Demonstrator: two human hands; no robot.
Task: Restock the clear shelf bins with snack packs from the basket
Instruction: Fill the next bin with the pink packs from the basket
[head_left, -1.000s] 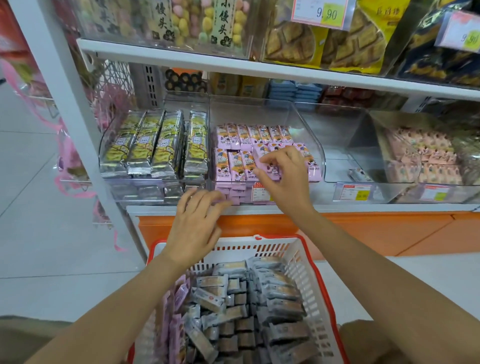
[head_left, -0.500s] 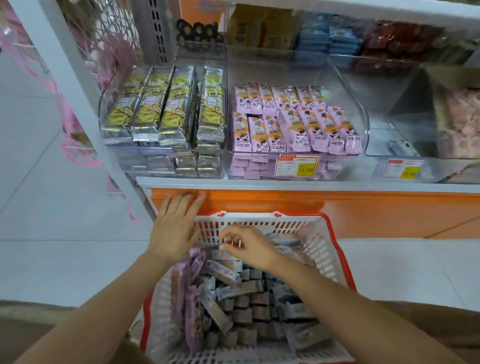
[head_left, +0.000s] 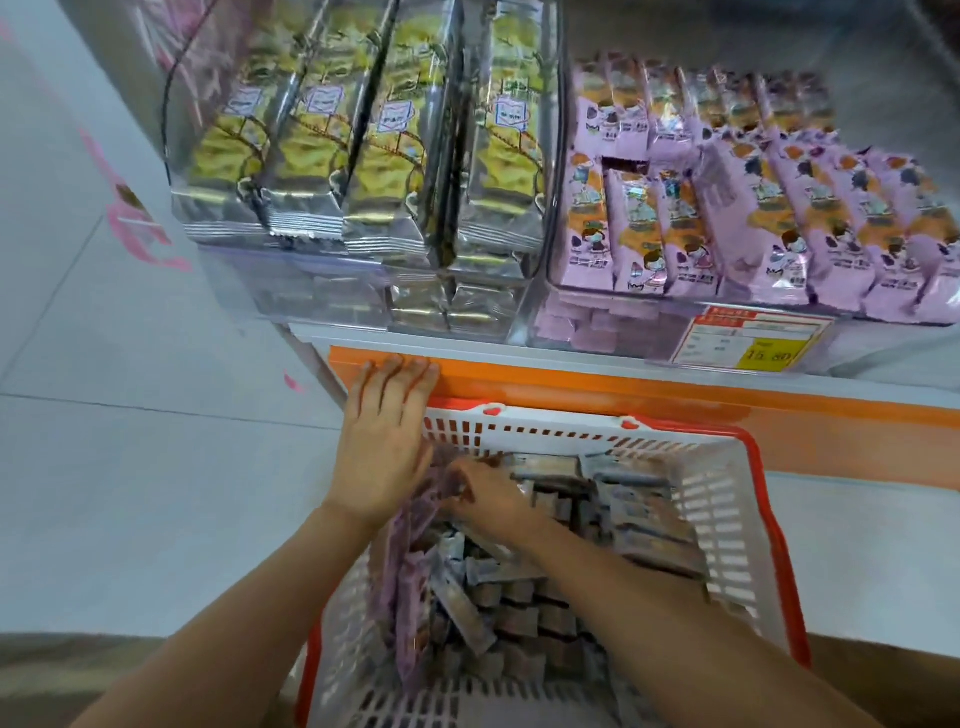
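Since half a second ago, the right hand (head_left: 493, 499) has been shifted from the far middle of the basket (head_left: 748, 467) to its left side, where the purple snack packs (head_left: 410, 597) are stacked on edge. Its fingers are bent down into those packs; whether one is actually gripped cannot be told through the blur. The left hand (head_left: 384, 441) has been kept at the basket's far-left corner, laid flat with straight fingers, the fingertips reaching the orange shelf front (head_left: 623, 387). The view has been dropped closer to the shelf.

The rest of the basket is filled with grey-brown packs (head_left: 644, 525). Above the orange front, a clear bin (head_left: 623, 338) is seen holding rows of shelved purple packs (head_left: 779, 234), with a yellow price tag (head_left: 753, 345) fixed to its front wall. Just to its left, silver-and-yellow packs (head_left: 363, 156) are ranged in a neighbouring bin. Pale floor tiles (head_left: 130, 467) are seen at the left.
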